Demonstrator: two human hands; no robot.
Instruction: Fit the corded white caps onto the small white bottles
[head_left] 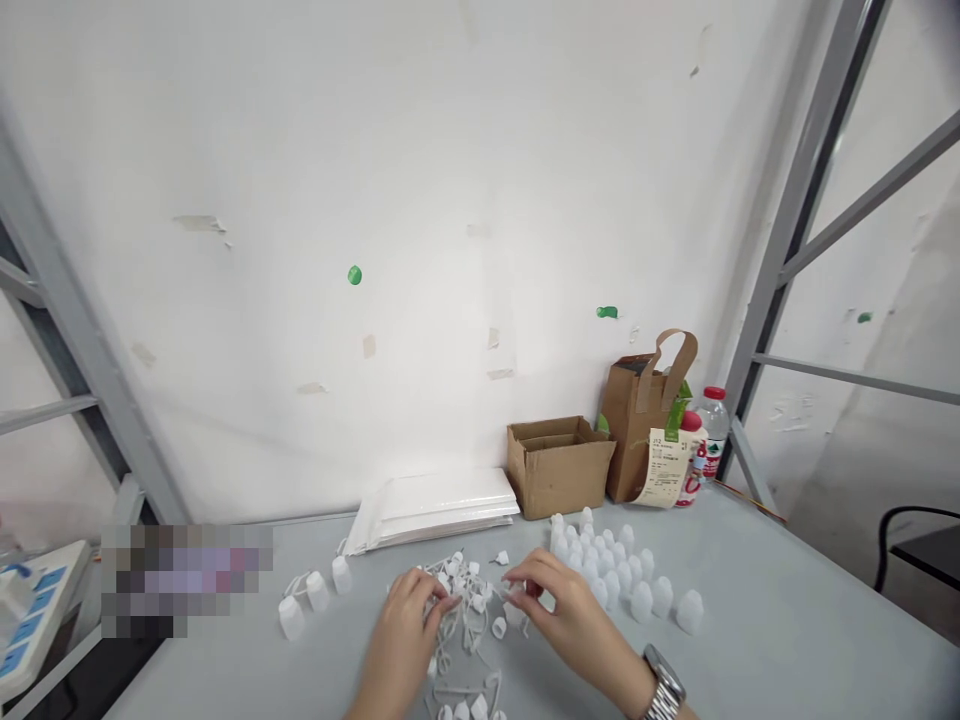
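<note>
A heap of small white plastic caps with white cords [469,590] lies on the grey table in front of me. At its left side is my left hand [405,625], thumb and fingertips drawn together; what they hold, if anything, is too small to make out. My right hand [566,615] is closed in a pinch at the right side of the heap, over a white cup-shaped piece [514,614]. Whatever sits between those fingertips is unclear. Many frosted white egg-shaped covers [641,602] stand in a cluster beyond the right hand. To the left, a short row of white pieces [316,590] has a cord behind it.
White flat packages [435,505] are stacked against the wall. Right of them stand an open cardboard box [566,478], a brown paper bag [626,440] with a receipt, and bottles [712,430]. A power strip [41,620] lies far left. Metal frame posts [795,220] flank the table.
</note>
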